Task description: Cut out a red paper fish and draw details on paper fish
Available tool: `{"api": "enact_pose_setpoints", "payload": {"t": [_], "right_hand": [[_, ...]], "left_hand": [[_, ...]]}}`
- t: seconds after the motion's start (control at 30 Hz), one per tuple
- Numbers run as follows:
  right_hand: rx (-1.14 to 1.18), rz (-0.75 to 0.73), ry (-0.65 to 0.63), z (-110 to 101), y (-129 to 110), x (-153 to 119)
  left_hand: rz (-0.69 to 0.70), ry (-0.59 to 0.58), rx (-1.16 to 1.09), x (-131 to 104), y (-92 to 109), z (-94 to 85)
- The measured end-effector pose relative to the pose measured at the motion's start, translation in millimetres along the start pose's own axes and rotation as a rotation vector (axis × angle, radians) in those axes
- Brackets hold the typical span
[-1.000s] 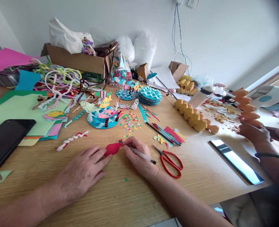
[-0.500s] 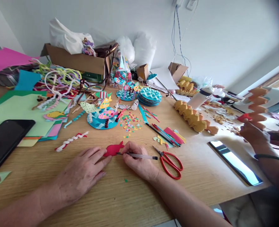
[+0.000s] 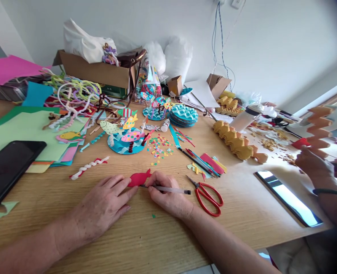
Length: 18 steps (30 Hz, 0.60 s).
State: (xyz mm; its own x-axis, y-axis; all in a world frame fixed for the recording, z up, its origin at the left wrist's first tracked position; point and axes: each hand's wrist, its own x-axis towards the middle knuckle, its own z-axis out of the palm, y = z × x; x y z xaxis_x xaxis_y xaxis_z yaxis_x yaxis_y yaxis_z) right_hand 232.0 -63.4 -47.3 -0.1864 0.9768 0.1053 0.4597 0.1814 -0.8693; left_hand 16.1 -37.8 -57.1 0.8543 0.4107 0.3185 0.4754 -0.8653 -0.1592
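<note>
A small red paper fish (image 3: 139,178) lies on the wooden table, its tail pointing right. The fingertips of my left hand (image 3: 107,203) rest flat and spread on its left end and lower edge. My right hand (image 3: 170,196) is closed round a grey pen (image 3: 172,189), whose tip is at the fish's lower edge. Just right of that hand lie scissors with red handles (image 3: 210,198). Behind the fish are scattered confetti dots (image 3: 158,146) and a blue paper disc bearing several paper fish (image 3: 128,146).
A black phone (image 3: 12,169) and coloured paper sheets (image 3: 22,127) lie at left. Pencils (image 3: 199,161), a yellow egg-carton strip (image 3: 232,140) and a second phone (image 3: 288,198) are on the right. At the far right another person's hand (image 3: 313,163) holds a carton strip (image 3: 319,125).
The view has shifted slightly, so most things sit a little further right. My hands stay at the red fish, with the pen tip still by its lower edge.
</note>
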Motion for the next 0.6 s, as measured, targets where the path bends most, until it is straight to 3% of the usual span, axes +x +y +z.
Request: {"api": "enact_pose_setpoints", "payload": {"t": [0.6], "right_hand": [[-0.022, 0.028, -0.012, 0.4, -2.2, 0.0]], "left_hand": [[-0.027, -0.002, -0.026, 0.1, 1.6, 0.4]]}}
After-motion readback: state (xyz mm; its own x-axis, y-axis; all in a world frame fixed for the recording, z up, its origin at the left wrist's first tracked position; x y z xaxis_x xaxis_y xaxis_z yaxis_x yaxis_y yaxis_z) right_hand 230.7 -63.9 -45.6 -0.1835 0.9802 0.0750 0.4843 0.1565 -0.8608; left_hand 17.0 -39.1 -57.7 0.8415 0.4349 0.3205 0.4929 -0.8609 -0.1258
